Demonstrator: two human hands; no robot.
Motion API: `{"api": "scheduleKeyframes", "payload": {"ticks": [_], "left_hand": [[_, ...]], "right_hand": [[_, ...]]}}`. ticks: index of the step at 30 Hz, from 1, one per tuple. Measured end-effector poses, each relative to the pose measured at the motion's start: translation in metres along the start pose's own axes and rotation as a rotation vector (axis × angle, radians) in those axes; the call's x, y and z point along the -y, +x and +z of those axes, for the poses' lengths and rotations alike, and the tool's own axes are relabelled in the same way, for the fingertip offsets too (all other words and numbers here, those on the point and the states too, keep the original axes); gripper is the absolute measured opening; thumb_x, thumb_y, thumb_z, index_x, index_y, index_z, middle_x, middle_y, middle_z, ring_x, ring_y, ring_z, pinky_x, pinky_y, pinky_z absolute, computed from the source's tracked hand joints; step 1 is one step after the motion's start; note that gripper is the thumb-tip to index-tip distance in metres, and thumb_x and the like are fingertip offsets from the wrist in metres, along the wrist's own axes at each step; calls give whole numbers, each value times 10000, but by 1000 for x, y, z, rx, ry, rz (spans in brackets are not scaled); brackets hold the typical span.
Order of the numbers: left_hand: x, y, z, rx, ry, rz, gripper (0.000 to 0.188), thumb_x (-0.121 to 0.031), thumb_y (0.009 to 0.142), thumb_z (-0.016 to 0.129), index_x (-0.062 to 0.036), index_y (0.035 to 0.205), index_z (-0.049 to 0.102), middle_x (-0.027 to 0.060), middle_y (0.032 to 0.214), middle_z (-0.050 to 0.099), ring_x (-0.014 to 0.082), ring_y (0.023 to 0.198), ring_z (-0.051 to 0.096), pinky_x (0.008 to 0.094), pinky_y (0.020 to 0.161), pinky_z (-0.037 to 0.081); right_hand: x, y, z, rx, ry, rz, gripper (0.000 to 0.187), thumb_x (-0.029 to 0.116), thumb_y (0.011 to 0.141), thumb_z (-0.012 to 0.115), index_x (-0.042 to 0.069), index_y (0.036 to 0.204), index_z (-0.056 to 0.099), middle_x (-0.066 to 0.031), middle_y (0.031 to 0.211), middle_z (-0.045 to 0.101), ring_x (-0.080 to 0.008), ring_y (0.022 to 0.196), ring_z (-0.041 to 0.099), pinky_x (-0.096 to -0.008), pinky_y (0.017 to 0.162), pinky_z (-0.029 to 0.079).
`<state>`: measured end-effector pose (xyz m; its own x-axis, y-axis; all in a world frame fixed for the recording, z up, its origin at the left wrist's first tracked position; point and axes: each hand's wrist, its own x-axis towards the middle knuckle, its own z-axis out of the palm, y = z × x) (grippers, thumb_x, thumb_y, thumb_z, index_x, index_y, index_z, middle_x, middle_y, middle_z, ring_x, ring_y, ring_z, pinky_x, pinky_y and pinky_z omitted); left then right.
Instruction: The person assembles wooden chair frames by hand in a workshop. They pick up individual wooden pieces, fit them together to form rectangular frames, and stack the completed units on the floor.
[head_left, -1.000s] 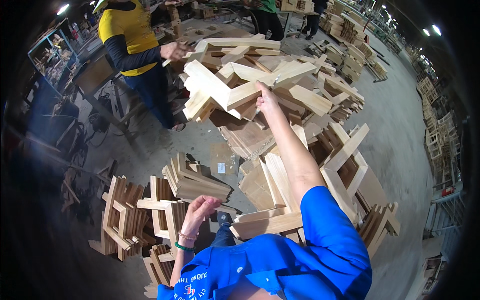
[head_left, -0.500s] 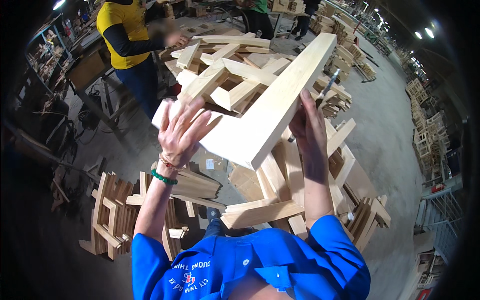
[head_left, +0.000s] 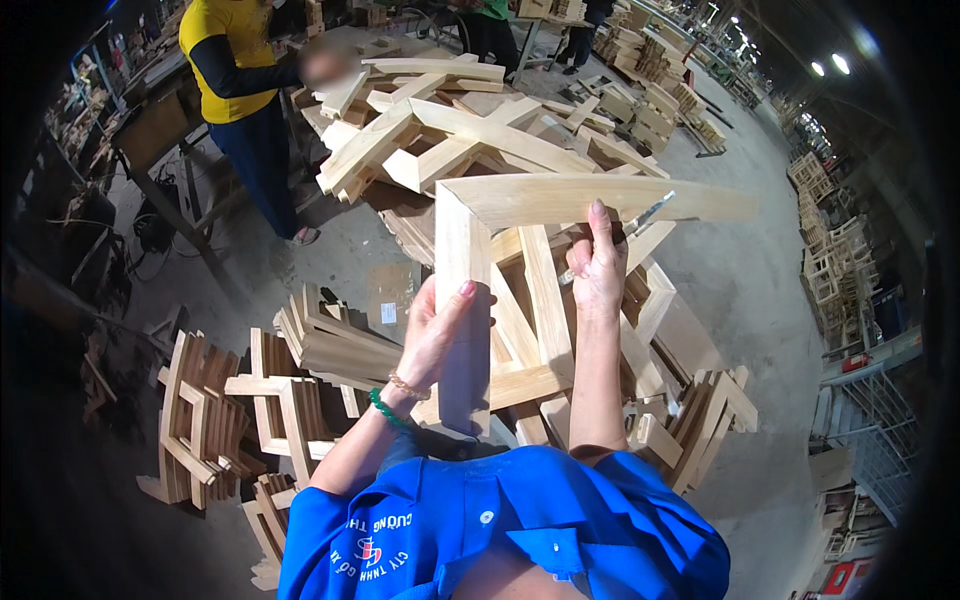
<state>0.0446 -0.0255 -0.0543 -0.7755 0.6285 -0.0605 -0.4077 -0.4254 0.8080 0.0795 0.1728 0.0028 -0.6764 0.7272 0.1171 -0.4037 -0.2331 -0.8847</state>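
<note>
The left hand [head_left: 435, 335] gripped the short leg of a wooden corner piece [head_left: 530, 200], its thumb laid across the near face below the mitred joint. To the right of that hold, the right hand [head_left: 600, 265] curled around a slim pen [head_left: 655, 212], thumb pressed to the long arm; whether its fingers also reached behind the wood could not be told. The piece hung clear of the stacks, its joint just above the left thumb and its long arm running out past the right hand.

The wood looked stiff and likely light enough for two hands, though the long arm would probably tip the piece if only the short leg were held. Its flat faces appeared smooth and might slide under a loose thumb. The joint seemed the part to spare from twisting; one hand on each leg, close to the corner, looked the surest hold.

Beyond the grip lay a heap of similar pieces [head_left: 510, 135], with a co-worker in a yellow shirt [head_left: 225, 55] farther left. Stacked frames [head_left: 200, 420] stood below and left of the grip.
</note>
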Motion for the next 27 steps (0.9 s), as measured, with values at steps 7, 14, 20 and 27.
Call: {"api": "scheduleKeyframes", "payload": {"ticks": [7, 14, 20, 27], "left_hand": [[49, -1, 5, 20, 21, 7, 380, -293, 908, 610, -37, 1159, 484, 101, 1001, 632, 145, 854, 633, 280, 721, 536], [64, 2, 10, 42, 77, -20, 410, -330, 901, 608, -38, 1162, 487, 143, 954, 671, 157, 774, 656, 284, 683, 542], [42, 16, 15, -2, 229, -51, 495, -337, 807, 739, -37, 1135, 521, 16, 988, 602, 46, 838, 522, 205, 711, 448], [62, 37, 47, -108, 320, -64, 466, -383, 818, 706, 1, 1063, 608, 13, 940, 621, 84, 830, 534, 250, 746, 444]], "right_hand": [[-1, -11, -46, -43, 66, -2, 219, 271, 837, 715, 96, 803, 587, 51, 691, 505, -16, 369, 288, -207, 337, 183], [13, -21, -56, -98, -12, -78, 239, 274, 826, 724, 69, 843, 602, 43, 659, 494, -12, 380, 274, -210, 353, 186], [18, -43, -57, -144, -176, -146, 281, 340, 833, 705, 94, 786, 577, 82, 570, 397, -13, 409, 272, -211, 377, 187], [33, -82, -75, -174, -278, -296, 282, 304, 865, 672, 97, 714, 551, 82, 611, 471, 7, 477, 347, -205, 418, 223]]}}
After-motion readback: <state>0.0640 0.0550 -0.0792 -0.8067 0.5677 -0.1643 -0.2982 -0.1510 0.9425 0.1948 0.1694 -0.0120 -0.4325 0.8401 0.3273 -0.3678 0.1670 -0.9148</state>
